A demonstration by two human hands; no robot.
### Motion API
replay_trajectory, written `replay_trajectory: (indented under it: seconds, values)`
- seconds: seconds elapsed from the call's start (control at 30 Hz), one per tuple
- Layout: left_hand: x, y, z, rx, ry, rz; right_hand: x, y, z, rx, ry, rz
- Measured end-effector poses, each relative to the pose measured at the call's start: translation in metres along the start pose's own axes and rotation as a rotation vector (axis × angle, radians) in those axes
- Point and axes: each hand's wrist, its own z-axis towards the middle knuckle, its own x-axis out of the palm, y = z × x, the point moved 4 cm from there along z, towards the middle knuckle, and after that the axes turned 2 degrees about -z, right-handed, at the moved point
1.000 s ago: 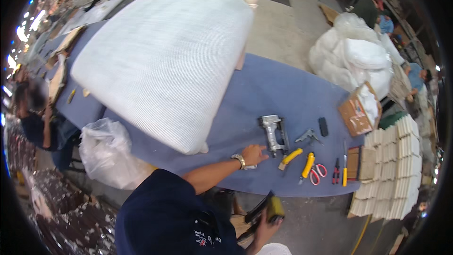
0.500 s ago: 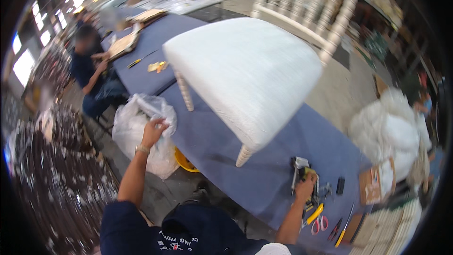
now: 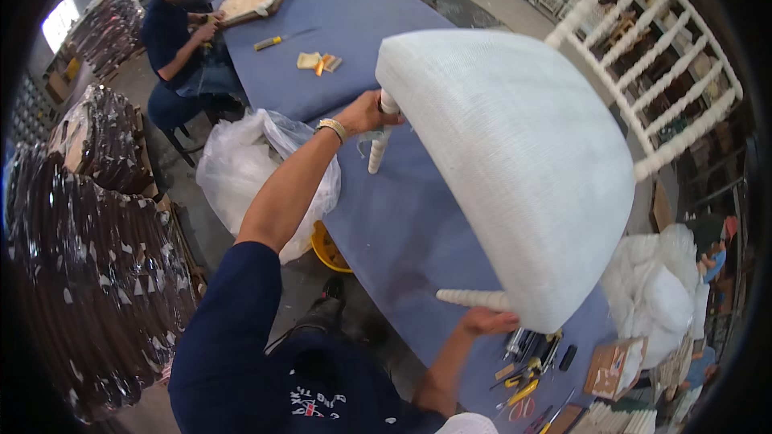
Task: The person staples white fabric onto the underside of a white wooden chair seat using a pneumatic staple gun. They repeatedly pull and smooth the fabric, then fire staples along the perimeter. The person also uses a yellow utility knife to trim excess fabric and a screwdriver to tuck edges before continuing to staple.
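Note:
A white chair [image 3: 515, 145] with a padded, fabric-covered seat, ringed turned legs and a spindle back is tilted above the blue-grey table [image 3: 386, 249]. My left hand [image 3: 368, 115] is wrapped round the top of its left front leg, just under the seat. At the seat's near right corner my right hand [image 3: 488, 321] is closed against the top of the other front leg [image 3: 474, 299]. Part of its fingers is hidden by the seat edge. The rear legs are out of sight. Below that corner lie metal hand tools [image 3: 532, 347] with yellow and black parts.
A clear plastic bag [image 3: 241, 165] stands left of the table beside a yellow basin [image 3: 328, 249]. A co-worker [image 3: 181, 40] sits at the far left. Brown wrapped pieces [image 3: 104, 273] are stacked at left; white padding [image 3: 663, 289] and a cardboard box [image 3: 615, 366] are at right.
My left hand has gone from beside the plastic bag to the chair's left front leg. My right hand has let go of the tool and taken the other leg. The chair has tilted.

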Motion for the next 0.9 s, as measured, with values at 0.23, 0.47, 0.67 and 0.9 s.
replay_trajectory:
  seconds: [0.23, 0.47, 0.67, 0.9]
  values:
    - [0.101, -0.005, -0.061, 0.297, -0.122, 0.198, -0.036, -0.195, 0.113, 0.203, 0.261, -0.638]
    - [0.17, -0.067, -0.182, 0.182, -0.201, 0.24, -0.17, -0.151, 0.068, 0.177, 0.318, -0.567]
    - [0.168, -0.014, -0.259, -0.143, -0.304, 0.065, -0.352, -0.229, 0.004, 0.39, 0.192, -1.063]
    - [0.233, -0.034, -0.31, -0.404, -0.043, -0.744, -0.299, -0.314, 0.047, 0.472, 1.011, -1.373]
